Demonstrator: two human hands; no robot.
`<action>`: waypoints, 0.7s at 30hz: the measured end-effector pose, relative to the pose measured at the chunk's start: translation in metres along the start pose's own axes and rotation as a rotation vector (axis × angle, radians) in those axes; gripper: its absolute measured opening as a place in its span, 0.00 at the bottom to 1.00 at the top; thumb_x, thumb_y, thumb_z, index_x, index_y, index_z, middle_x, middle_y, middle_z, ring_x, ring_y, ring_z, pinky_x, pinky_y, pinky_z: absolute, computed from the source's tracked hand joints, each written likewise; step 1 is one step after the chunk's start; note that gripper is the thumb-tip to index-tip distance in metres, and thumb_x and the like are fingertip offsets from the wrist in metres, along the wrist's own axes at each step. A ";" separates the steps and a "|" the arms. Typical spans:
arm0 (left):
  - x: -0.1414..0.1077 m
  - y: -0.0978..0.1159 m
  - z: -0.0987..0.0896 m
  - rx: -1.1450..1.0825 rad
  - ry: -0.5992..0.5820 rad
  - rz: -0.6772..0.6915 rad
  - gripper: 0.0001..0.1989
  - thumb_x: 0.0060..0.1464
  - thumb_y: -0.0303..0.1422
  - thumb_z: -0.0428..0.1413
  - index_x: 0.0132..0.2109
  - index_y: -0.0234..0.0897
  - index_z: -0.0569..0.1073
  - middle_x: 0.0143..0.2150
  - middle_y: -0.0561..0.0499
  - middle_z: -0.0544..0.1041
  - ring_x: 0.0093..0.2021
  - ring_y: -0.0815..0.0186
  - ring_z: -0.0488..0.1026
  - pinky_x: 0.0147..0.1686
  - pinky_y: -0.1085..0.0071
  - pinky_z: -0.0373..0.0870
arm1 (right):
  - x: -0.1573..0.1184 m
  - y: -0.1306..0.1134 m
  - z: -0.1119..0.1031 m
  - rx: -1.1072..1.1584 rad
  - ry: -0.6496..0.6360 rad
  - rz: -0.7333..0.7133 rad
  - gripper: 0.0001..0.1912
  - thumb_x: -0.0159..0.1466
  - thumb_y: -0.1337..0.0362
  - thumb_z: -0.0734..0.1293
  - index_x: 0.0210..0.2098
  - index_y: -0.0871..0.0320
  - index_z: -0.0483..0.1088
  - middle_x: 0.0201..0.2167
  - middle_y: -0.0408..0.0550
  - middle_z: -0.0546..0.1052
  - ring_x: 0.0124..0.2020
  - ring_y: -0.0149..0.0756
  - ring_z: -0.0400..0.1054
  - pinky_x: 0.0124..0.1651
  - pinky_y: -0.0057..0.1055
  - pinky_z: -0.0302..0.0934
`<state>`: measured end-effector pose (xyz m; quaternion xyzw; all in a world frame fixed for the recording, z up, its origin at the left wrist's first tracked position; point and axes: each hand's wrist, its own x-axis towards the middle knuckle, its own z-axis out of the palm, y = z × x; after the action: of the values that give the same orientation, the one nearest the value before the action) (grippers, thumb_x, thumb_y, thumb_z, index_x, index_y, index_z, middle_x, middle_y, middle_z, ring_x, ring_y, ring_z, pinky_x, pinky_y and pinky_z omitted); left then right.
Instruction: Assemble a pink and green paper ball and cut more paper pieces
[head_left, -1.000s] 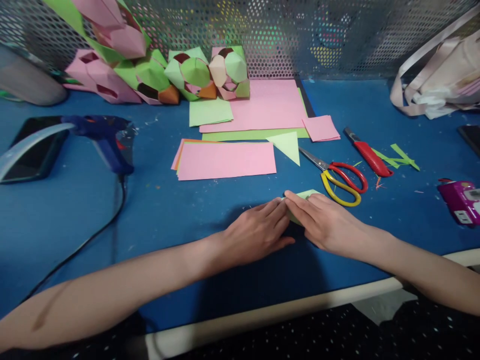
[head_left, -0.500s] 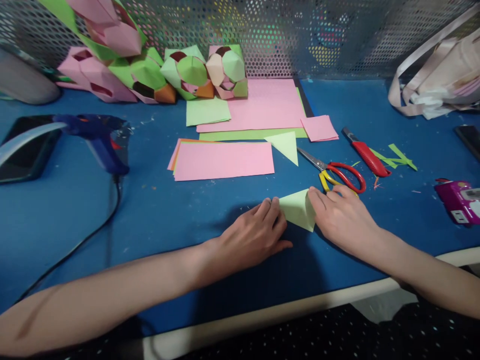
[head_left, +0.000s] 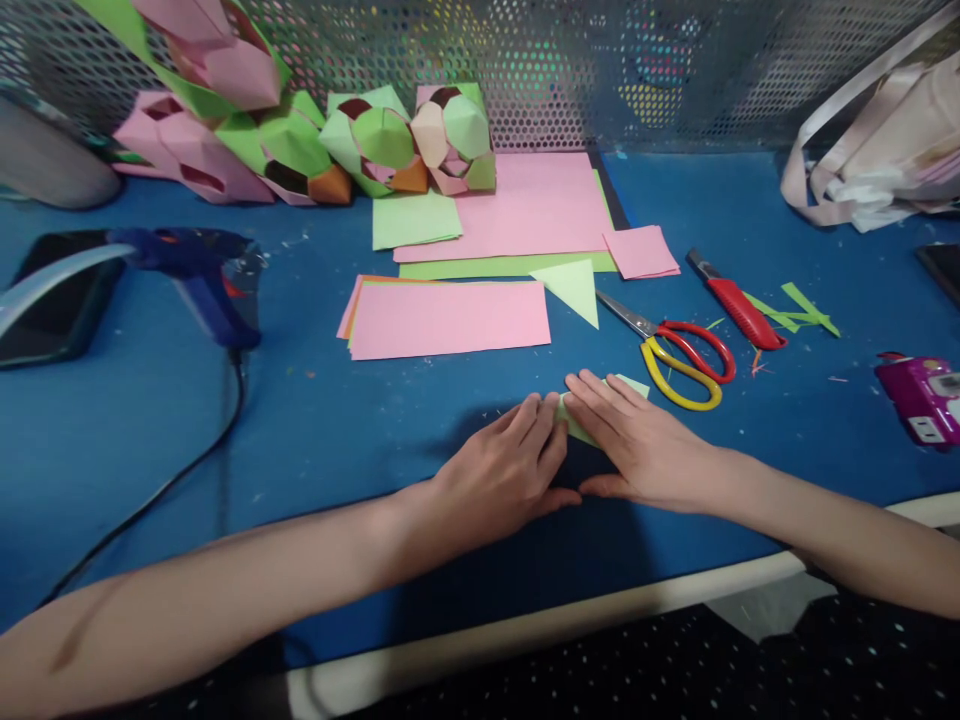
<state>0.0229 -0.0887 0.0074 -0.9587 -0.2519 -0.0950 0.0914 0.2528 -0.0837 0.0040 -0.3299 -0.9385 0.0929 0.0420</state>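
Green paper (head_left: 577, 428) under both hands, scissors (head_left: 679, 355) near

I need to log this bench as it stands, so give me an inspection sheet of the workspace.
Surface: blue table, flecked with paper scraps.
Job's things: light green paper, flat and mostly covered by the hands.
Clutter: pink sheets, green triangle, scissors, red knife, folded paper models, phone.
Hands: left hand and right hand both pressing flat on the paper.
Cables: glue gun cord runs toward the table edge.
Surroundings: perforated metal back panel, bag.
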 end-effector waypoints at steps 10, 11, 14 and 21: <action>-0.021 -0.002 -0.019 0.017 -0.144 -0.121 0.36 0.57 0.54 0.52 0.56 0.22 0.71 0.58 0.25 0.71 0.58 0.40 0.71 0.56 0.47 0.68 | -0.002 0.002 -0.001 0.024 -0.044 0.013 0.52 0.59 0.40 0.67 0.67 0.74 0.51 0.69 0.73 0.51 0.71 0.60 0.41 0.67 0.59 0.46; -0.018 -0.001 -0.019 0.011 -0.126 -0.117 0.35 0.58 0.53 0.52 0.55 0.22 0.72 0.58 0.25 0.71 0.58 0.40 0.71 0.57 0.47 0.68 | -0.002 0.002 -0.001 0.017 -0.040 0.014 0.52 0.59 0.40 0.67 0.66 0.75 0.52 0.69 0.73 0.52 0.71 0.59 0.41 0.67 0.58 0.46; -0.009 0.000 -0.018 -0.059 -0.040 -0.051 0.33 0.60 0.51 0.51 0.54 0.21 0.72 0.59 0.26 0.70 0.61 0.41 0.67 0.58 0.49 0.67 | 0.000 -0.001 0.000 -0.008 -0.026 0.018 0.51 0.60 0.39 0.66 0.66 0.75 0.53 0.69 0.72 0.52 0.71 0.60 0.42 0.68 0.58 0.46; 0.001 -0.001 -0.004 -0.143 0.062 0.042 0.30 0.62 0.51 0.47 0.48 0.22 0.72 0.53 0.27 0.75 0.56 0.48 0.74 0.54 0.56 0.73 | -0.002 -0.007 -0.005 -0.147 0.023 0.055 0.49 0.62 0.38 0.63 0.63 0.79 0.58 0.65 0.74 0.58 0.68 0.62 0.50 0.64 0.55 0.53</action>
<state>0.0225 -0.0886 0.0114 -0.9645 -0.2211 -0.1405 0.0324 0.2507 -0.0900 0.0099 -0.3589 -0.9328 0.0212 0.0258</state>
